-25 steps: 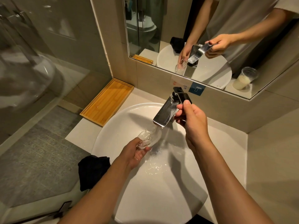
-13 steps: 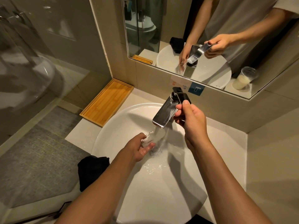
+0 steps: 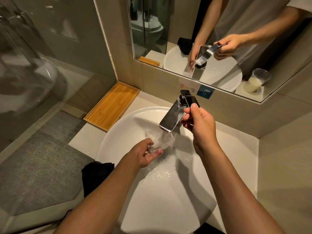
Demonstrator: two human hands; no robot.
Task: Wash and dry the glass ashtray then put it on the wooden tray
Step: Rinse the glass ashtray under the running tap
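The left hand [image 3: 145, 153] curls its fingers around the glass ashtray [image 3: 159, 143], holding it under the running faucet [image 3: 173, 117] over the sink [image 3: 118, 132]. The right hand [image 3: 200, 125] pinches the lever. Wet glass in 1 hand could slip and crack against the basin; the wooden tray [image 3: 112, 105] waits far left.

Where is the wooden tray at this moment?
In the head view, the wooden tray lies on the counter's back left corner, left of the sink and below the mirror.
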